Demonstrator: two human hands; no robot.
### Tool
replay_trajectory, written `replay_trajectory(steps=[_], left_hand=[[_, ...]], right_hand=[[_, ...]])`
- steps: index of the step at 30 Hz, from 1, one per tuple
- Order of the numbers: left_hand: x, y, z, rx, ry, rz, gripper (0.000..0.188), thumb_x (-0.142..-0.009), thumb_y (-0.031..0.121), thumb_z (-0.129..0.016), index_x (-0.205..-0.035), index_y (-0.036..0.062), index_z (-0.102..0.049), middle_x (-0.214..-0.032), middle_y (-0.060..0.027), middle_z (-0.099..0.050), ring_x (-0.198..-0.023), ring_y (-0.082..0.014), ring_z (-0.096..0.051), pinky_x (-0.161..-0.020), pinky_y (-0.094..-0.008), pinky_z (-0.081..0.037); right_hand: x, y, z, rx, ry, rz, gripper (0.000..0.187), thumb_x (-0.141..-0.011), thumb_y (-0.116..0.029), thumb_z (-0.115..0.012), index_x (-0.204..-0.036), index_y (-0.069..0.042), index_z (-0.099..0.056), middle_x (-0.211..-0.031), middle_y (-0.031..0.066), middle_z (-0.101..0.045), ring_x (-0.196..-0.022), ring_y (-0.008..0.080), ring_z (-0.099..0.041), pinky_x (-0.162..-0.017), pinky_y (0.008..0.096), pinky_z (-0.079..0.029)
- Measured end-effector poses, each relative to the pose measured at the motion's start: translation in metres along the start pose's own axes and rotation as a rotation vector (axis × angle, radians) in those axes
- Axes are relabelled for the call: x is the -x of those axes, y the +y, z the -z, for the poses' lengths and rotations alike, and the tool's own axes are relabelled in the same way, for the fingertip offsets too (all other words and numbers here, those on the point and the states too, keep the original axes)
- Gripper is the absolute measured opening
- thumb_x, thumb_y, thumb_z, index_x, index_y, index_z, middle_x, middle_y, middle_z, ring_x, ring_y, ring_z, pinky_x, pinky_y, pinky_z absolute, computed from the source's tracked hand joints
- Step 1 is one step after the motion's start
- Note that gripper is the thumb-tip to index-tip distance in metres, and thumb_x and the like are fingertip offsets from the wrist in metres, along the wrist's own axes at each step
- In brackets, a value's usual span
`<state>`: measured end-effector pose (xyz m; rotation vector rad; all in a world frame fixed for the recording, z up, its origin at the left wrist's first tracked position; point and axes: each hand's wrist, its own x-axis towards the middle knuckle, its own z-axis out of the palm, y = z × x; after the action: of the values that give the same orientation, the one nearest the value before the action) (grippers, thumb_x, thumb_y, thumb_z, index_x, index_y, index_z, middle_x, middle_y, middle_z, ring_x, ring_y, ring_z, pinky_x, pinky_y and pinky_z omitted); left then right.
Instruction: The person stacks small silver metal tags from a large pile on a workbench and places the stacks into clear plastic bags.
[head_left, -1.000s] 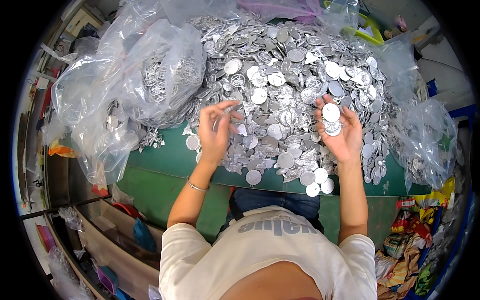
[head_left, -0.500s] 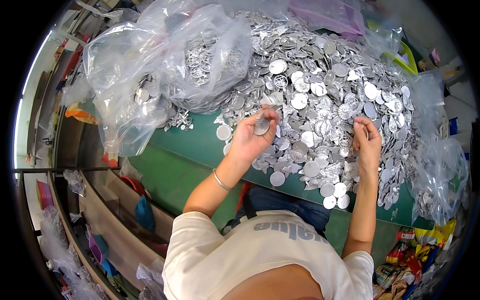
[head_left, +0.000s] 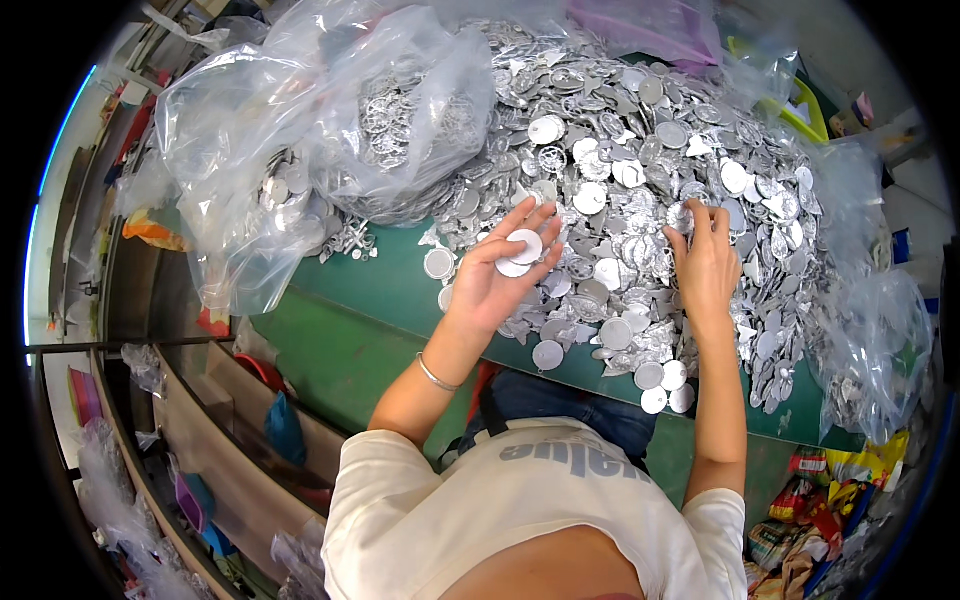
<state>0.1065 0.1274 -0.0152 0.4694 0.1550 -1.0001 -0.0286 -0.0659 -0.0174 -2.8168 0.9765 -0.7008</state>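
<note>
A large heap of flat silver metal pieces, many of them round discs, covers the green table. Over its near left part my left hand is turned palm up, the thumb resting on a few round metal discs in the fingers. To the right, my right hand is palm down at the heap, with thumb and fingertips drawn in on the metal pieces. What lies between those fingertips is hidden. Several discs lie near the front edge of the table.
A clear plastic bag of metal pieces stands at the far left. More clear plastic hangs at the right edge, near a yellow-green bin. Wooden shelving is on my left; colourful packets lie low at the right.
My left hand has opened out and turned, so its discs now face up. My right hand has moved left and down onto the heap. The view has shifted slightly.
</note>
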Motion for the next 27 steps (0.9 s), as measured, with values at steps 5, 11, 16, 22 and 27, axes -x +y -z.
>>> replay_trajectory(steps=[5,11,16,22,27], left_hand=[[-0.006,0.006,0.036,-0.218,-0.239,-0.02,0.028,-0.09,0.013,-0.043,-0.115,0.0005,-0.046,-0.081,-0.0056,-0.047,-0.064,-0.0099,-0.04,-0.05,-0.0225,-0.033],[0.002,0.009,0.001,0.029,-0.099,0.064,0.042,-0.087,0.014,-0.04,-0.125,-0.0026,-0.039,-0.118,-0.0135,-0.045,-0.097,-0.0205,-0.047,-0.081,-0.0343,-0.039],[0.0,0.004,0.02,-0.279,-0.164,-0.01,0.057,-0.07,-0.006,-0.043,-0.127,-0.0027,-0.038,-0.125,-0.0092,-0.042,-0.105,-0.0203,-0.042,-0.089,-0.0315,-0.036],[0.012,-0.002,0.008,-1.307,-0.207,-0.484,0.062,-0.068,-0.017,-0.046,-0.126,0.0045,-0.041,-0.121,-0.0087,-0.044,-0.103,-0.02,-0.042,-0.089,-0.0289,-0.036],[0.014,-0.009,0.009,-1.657,-0.23,-0.754,0.057,-0.069,-0.016,-0.049,-0.121,0.0053,-0.043,-0.109,-0.0131,-0.043,-0.1,-0.0267,-0.042,-0.089,-0.0309,-0.036]], right_hand=[[-0.005,0.002,0.012,0.026,-0.146,0.079,0.034,-0.081,-0.022,-0.059,-0.113,-0.014,-0.051,-0.089,0.0095,-0.052,-0.064,0.0312,-0.058,-0.053,0.0413,-0.045],[0.0,0.026,-0.001,-0.232,0.092,0.08,0.023,-0.088,-0.016,-0.05,-0.108,-0.005,-0.055,-0.075,0.0109,-0.056,-0.061,0.0249,-0.056,-0.055,0.034,-0.043],[0.001,0.04,-0.002,-0.9,0.112,-0.36,0.021,-0.09,-0.018,-0.048,-0.088,0.0,-0.057,-0.061,0.0038,-0.052,-0.051,0.0124,-0.047,-0.045,0.0243,-0.035],[0.01,0.03,0.019,-1.863,-0.239,-0.751,0.023,-0.09,-0.022,-0.046,-0.095,0.0,-0.05,-0.081,0.0105,-0.056,-0.051,0.0147,-0.046,-0.039,0.0251,-0.034],[0.023,0.019,0.018,-2.012,-0.397,-0.898,0.022,-0.089,-0.023,-0.047,-0.093,-0.001,-0.051,-0.08,0.0113,-0.058,-0.051,0.0162,-0.047,-0.039,0.0258,-0.035]])
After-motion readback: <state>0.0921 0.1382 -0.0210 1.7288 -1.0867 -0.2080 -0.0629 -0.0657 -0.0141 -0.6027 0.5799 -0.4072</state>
